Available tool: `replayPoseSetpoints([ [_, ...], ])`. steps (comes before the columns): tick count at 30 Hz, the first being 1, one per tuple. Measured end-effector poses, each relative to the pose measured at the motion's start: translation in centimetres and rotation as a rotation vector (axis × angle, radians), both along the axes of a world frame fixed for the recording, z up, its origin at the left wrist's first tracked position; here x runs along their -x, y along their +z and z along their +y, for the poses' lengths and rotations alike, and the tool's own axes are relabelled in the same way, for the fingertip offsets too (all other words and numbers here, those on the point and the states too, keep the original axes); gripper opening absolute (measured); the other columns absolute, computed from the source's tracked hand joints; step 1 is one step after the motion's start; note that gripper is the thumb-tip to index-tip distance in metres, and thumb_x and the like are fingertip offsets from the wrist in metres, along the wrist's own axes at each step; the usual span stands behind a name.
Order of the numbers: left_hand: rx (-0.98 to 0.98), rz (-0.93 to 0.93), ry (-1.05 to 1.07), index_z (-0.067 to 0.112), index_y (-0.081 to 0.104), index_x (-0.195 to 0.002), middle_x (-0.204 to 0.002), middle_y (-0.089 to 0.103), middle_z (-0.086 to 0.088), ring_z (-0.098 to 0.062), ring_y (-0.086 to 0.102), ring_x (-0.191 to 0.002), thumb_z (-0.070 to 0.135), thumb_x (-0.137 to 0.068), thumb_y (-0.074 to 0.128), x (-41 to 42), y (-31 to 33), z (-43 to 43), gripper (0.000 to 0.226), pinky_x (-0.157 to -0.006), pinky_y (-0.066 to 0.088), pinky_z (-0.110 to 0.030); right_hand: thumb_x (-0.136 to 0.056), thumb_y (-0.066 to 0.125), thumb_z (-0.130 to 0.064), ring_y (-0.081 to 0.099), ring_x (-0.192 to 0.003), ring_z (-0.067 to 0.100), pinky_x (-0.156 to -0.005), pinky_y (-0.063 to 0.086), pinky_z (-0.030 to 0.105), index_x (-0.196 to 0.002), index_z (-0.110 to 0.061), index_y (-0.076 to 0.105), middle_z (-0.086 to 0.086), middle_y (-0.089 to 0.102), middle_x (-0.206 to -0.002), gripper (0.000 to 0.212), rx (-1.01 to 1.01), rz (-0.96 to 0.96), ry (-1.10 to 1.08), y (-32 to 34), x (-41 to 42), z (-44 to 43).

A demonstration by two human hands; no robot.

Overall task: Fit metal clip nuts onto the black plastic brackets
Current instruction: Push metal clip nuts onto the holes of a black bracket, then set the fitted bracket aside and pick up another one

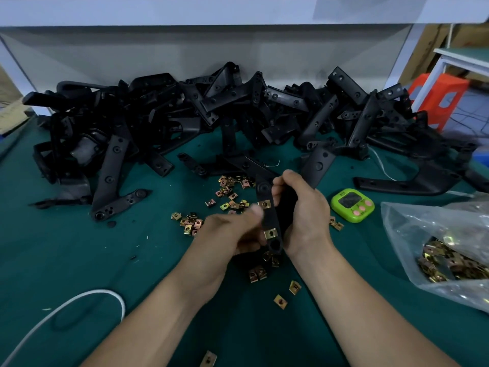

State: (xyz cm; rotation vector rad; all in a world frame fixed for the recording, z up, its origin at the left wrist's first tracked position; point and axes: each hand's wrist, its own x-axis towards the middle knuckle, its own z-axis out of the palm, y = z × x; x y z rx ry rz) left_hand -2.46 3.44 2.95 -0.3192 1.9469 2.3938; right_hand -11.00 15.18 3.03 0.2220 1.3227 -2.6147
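My right hand point(296, 207) grips the bracket point(270, 221), left hand point(232, 230) pinches a clip nut point(265, 204) (thumb slip would skew it).

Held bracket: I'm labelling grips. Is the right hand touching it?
Touching. The head view shows the right hand with its fingers curled round the black bracket, which carries two clip nuts.
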Motion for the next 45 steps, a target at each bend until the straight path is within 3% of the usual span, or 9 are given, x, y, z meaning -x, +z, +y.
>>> replayPoseSetpoints([
  [8,-0.098,0.032,0.008,0.006,0.079,-0.098,-0.097,0.074,-0.011,-0.02,0.069,-0.088,0.027,-0.081,0.067,0.0,-0.1,-0.4,0.03,-0.074,0.057,-0.025,-0.096,0.066,-0.028,0.058,-0.052,0.014,-0.051,0.051,0.022,-0.066,-0.009,0.073,0.006,0.066,-0.066,0.036,0.081,-0.096,0.006,0.2,-0.2,0.0],
  [16,-0.139,0.165,0.108,0.025,0.075,-0.12,-0.123,0.073,-0.002,-0.019,0.067,-0.116,0.033,-0.097,0.049,0.5,4.6,2.9,0.035,-0.093,0.055,-0.034,-0.096,0.055,-0.029,0.064,-0.065,0.024,-0.071,0.058,0.036,-0.068,-0.01,0.072,0.014,0.07,-0.084,0.038,0.159,-0.044,0.002,4.6,-0.8,2.2],
  [22,-0.201,0.085,0.085,0.023,0.083,-0.099,-0.103,0.079,-0.008,-0.024,0.077,-0.096,0.03,-0.104,0.05,2.5,10.0,10.4,0.034,-0.074,0.061,-0.033,-0.099,0.054,-0.035,0.072,-0.08,0.02,-0.069,0.053,0.032,-0.095,-0.005,0.076,0.011,0.078,-0.099,0.037,-0.163,0.081,-0.097,8.4,-4.3,9.5],
  [26,-0.222,-0.001,-0.089,0.009,0.081,-0.093,-0.094,0.079,-0.01,-0.024,0.078,-0.085,0.026,-0.105,0.052,3.7,11.7,18.2,0.036,-0.078,0.061,-0.037,-0.098,0.055,-0.019,0.07,-0.078,0.013,-0.058,0.052,0.024,-0.101,-0.012,0.076,0.006,0.079,-0.099,0.022,-0.334,0.117,-0.185,10.1,-7.6,18.2],
  [28,-0.19,-0.06,-0.219,0.007,0.077,-0.087,-0.076,0.076,-0.004,-0.019,0.074,-0.066,0.024,-0.105,0.051,4.1,11.7,22.9,0.036,-0.067,0.061,-0.03,-0.097,0.057,-0.009,0.067,-0.069,0.017,-0.056,0.053,0.026,-0.1,-0.009,0.074,0.011,0.078,-0.089,0.017,-0.402,0.076,-0.265,9.8,-9.5,22.9],
  [35,0.151,-0.195,-0.521,0.009,0.075,-0.082,-0.059,0.07,-0.002,-0.021,0.064,-0.06,0.016,-0.095,0.06,5.3,10.4,38.7,0.021,-0.056,0.051,-0.022,-0.094,0.062,-0.001,0.06,-0.046,0.017,-0.046,0.054,0.025,-0.085,0.002,0.066,0.013,0.065,-0.06,0.01,-0.28,-0.189,-0.581,6.1,-13.1,36.2],
  [38,0.054,-0.205,-0.541,0.008,0.066,-0.089,-0.072,0.07,-0.007,-0.024,0.063,-0.072,0.022,-0.101,0.057,7.4,11.5,44.0,0.02,-0.065,0.056,-0.031,-0.097,0.06,0.0,0.057,-0.04,0.015,-0.045,0.053,0.025,-0.084,0.001,0.061,0.011,0.061,-0.053,0.013,-0.182,-0.228,-0.696,6.7,-9.1,41.8],
  [42,-0.229,-0.374,-0.449,0.013,0.06,-0.12,-0.12,0.063,-0.009,-0.028,0.065,-0.094,0.052,-0.103,0.047,9.7,11.8,47.6,0.045,-0.085,0.052,-0.044,-0.105,0.055,-0.027,0.066,-0.092,0.031,-0.086,0.054,0.039,-0.105,0.003,0.054,0.024,0.061,-0.099,0.03,0.052,-0.213,-0.631,8.5,-3.5,48.3],
  [45,-0.09,-0.341,-0.473,0.014,0.055,-0.133,-0.125,0.056,-0.006,-0.028,0.057,-0.103,0.045,-0.102,0.052,10.0,11.2,47.2,0.045,-0.087,0.044,-0.045,-0.104,0.054,-0.032,0.071,-0.094,0.026,-0.086,0.053,0.04,-0.111,0.0,0.056,0.021,0.064,-0.12,0.033,-0.281,-0.29,-0.426,6.9,-1.2,48.4],
])
